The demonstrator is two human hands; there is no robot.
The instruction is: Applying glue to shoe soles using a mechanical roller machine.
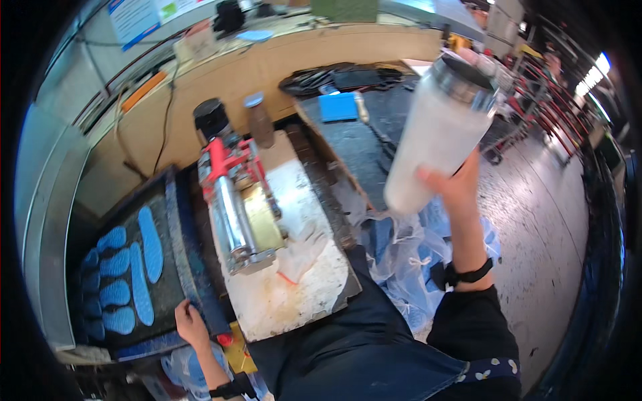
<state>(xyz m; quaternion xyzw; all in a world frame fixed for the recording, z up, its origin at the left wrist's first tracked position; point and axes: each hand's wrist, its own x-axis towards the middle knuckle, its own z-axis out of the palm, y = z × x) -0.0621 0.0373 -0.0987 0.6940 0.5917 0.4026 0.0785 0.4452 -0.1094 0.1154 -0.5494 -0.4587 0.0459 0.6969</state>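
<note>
Raised on the right, my right hand (455, 184) is wrapped round a large cloudy white bottle (435, 127) with a shiny silver-grey lid. The bottle is tilted, its lid end up and to the right. Low on the left, my left hand (191, 323) has its fingers curled beside the blue edge of a dark belt-like bed (175, 220); whatever is in those fingers, if anything, is hidden. Blue insoles (139, 284) lie on that bed in loose rows. Between my hands stands a red and silver roller machine (234, 200) on a stained white board (287, 311).
A whitish glove (302, 254) lies on the board before the rollers. Behind them stands a brown bottle (259, 123) with a pale cap. The dark table (384, 113) carries a blue pad (338, 107) and a brush. Clear plastic bags (408, 260) hang below; red racks (535, 100) stand beyond.
</note>
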